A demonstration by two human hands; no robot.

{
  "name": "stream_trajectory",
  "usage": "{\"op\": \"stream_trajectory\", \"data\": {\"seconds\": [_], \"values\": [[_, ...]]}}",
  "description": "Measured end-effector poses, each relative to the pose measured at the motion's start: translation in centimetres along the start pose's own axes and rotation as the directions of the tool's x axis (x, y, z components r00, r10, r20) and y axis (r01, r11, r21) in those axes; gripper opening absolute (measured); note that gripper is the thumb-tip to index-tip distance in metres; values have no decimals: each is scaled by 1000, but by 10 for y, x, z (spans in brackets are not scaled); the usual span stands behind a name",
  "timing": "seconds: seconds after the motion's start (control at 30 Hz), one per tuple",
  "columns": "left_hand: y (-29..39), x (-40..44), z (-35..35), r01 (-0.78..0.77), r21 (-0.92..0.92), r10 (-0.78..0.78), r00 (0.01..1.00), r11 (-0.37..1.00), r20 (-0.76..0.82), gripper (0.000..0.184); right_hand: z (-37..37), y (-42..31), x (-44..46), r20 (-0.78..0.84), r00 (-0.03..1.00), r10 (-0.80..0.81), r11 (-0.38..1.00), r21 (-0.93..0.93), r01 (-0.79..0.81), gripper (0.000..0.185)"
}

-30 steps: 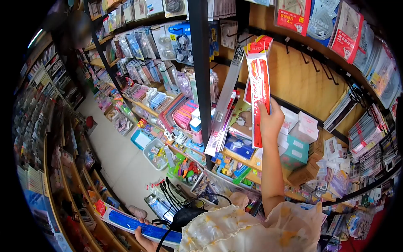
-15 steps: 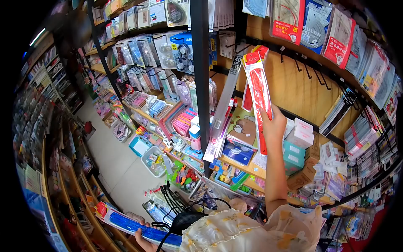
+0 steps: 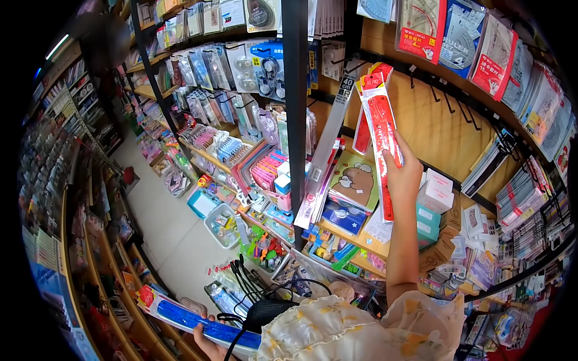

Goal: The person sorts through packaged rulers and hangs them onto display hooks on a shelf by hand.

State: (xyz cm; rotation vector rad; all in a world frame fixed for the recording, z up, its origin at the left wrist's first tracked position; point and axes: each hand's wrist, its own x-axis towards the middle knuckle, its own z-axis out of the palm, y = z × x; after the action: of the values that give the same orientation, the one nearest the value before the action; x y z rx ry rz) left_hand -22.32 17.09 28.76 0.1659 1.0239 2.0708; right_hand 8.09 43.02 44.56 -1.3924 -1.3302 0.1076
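My right hand point(image 3: 402, 171) is closed round the lower part of a red packaged strip point(image 3: 383, 123) in clear wrapping with a red top. Behind it, another red package point(image 3: 363, 133) hangs by the rack. At the lower left, my left hand point(image 3: 208, 337) grips a long blue packaged strip point(image 3: 198, 322), its red-topped end pointing left. Long clear 40 cm rulers point(image 3: 328, 141) hang just left of the red packages.
A black upright post point(image 3: 295, 114) stands left of the rulers. Empty hooks point(image 3: 445, 99) line the wooden back panel. White boxes point(image 3: 435, 192) and a teal box point(image 3: 427, 225) sit on the right shelf. Plastic baskets point(image 3: 221, 225) stand by the aisle floor point(image 3: 159, 222).
The red package in my right hand has tilted, its top leaning left, and the red package behind it shows more. The view has shifted slightly. My left hand keeps hold of the blue package.
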Motion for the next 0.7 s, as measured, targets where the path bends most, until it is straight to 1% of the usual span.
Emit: {"op": "stream_trajectory", "data": {"seconds": [0.07,0.1,0.17,0.27,0.4,0.57,0.7], "values": [[0,1,-2,7,8,-7,1000,1000,-4,28,-2,-1,1,-12,1000,-15,1000,-14,15,34],[-1,2,-3,11,5,-10,1000,1000,-4,28,0,3,2,-70,986,-149,989,-8,149,35],[-1,2,-5,17,0,-17,1000,1000,-4,28,-2,2,3,-51,992,-119,993,-23,118,34],[2,-4,11,38,-37,-38,999,999,-7,27,-7,-6,4,-25,997,-78,996,-40,77,33],[2,-6,13,46,-70,-44,999,996,29,26,-11,-8,7,16,999,-46,997,-63,47,33],[1,-6,11,18,-75,-19,1000,997,-12,26,-16,-9,11,25,993,-116,980,-158,119,33],[1,-6,10,13,-86,-14,1000,996,-6,30,-20,-12,16,49,985,-168,961,-214,175,32]]}}
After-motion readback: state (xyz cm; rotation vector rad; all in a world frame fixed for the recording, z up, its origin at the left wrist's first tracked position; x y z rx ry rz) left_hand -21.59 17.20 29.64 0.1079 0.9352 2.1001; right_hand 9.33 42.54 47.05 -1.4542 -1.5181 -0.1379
